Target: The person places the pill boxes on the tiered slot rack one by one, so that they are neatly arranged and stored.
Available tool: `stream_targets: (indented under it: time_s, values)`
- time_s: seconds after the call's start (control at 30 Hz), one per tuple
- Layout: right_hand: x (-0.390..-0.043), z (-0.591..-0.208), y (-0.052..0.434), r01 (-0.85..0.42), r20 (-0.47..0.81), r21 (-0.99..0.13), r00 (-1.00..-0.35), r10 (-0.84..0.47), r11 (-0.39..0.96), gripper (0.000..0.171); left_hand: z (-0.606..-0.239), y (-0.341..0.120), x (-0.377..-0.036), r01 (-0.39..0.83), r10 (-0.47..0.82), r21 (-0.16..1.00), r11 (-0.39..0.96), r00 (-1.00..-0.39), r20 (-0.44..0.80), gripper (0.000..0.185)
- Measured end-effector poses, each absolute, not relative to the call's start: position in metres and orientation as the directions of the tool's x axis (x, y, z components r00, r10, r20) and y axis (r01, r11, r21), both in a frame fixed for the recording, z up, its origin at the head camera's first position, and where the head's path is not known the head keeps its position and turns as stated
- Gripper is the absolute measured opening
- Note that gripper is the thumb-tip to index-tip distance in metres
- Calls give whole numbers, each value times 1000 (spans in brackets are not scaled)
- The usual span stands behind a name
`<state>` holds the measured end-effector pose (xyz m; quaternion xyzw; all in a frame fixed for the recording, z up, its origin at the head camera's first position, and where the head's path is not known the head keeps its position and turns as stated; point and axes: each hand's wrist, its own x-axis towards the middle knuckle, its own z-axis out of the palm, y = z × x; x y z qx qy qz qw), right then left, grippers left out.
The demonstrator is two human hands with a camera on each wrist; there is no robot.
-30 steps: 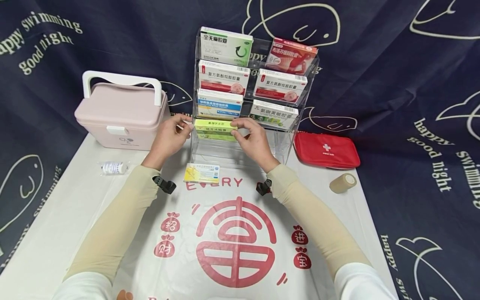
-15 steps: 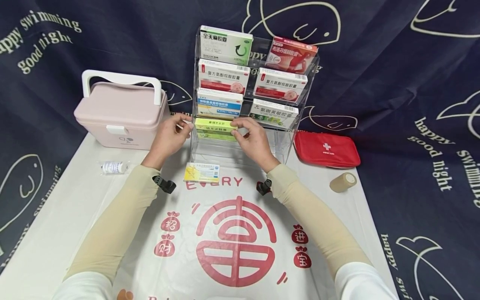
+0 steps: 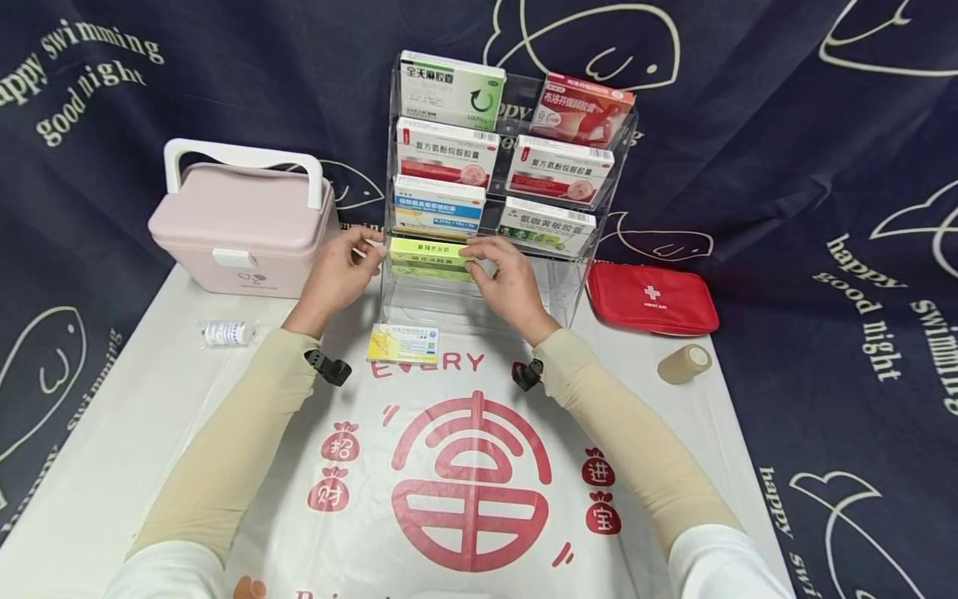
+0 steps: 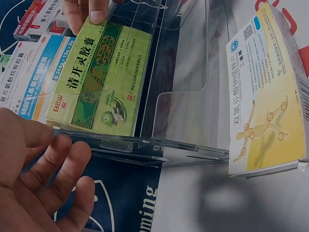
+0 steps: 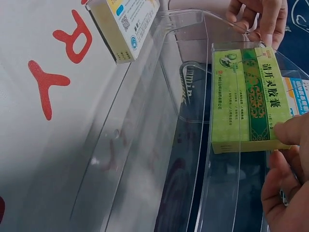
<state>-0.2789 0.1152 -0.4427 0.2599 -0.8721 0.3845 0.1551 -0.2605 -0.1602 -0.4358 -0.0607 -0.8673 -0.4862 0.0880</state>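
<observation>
A green medicine box (image 3: pixel 430 258) leans in the lowest left pocket of the clear tiered display rack (image 3: pixel 449 304). My right hand (image 3: pixel 505 279) pinches this box at its right end, the thumb on its printed front in the right wrist view. At the box's left end, my left hand (image 3: pixel 343 270) holds the rack's side edge between thumb and bent index finger, close to the box corner. The left wrist view shows the remaining left fingers (image 4: pixel 72 203) loosely bent outside the rack wall. Above sit a blue-and-white medicine box (image 3: pixel 437 208) and several other boxes.
A yellow-and-white medicine box (image 3: pixel 402 345) lies in front of the rack. At left stand a pink carry case (image 3: pixel 243 229) and a wrapped white roll (image 3: pixel 227 334). To the right are a red first-aid pouch (image 3: pixel 651 298) and a tan bandage roll (image 3: pixel 684 364).
Both hands stay in nearly the same place. The green medicine box and the right fingertips on it have shifted very slightly.
</observation>
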Motion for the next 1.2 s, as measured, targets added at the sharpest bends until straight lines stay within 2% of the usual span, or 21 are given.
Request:
stream_targets:
  time_s: [0.27,0.4,0.53,0.63,0.77,0.97,1.2]
  values:
    - [-270,-448,120,-568,495,-621,-819,-292,540,22,-438,-160,-262,188,20,835,517,-978,208,22]
    - [-258,-455,124,-578,533,-651,-810,-246,491,19,-440,-160,-262,189,19,837,514,-978,210,22]
    - [-241,-469,126,-608,537,-655,-793,-289,450,15,-440,-160,-261,191,19,834,517,-977,212,22]
    - [-226,-482,127,-618,474,-637,-786,-398,462,15,-439,-160,-261,194,18,832,519,-976,216,22]
    - [-212,-499,125,-596,320,-612,-788,-526,520,20,-440,-159,-261,199,22,831,519,-975,220,22]
    - [-198,-508,116,-577,85,-541,-761,-643,612,33,-442,-158,-261,204,32,831,518,-975,219,23]
    - [-191,-507,110,-614,4,-475,-718,-696,631,34,-439,-159,-261,201,28,828,523,-975,220,23]
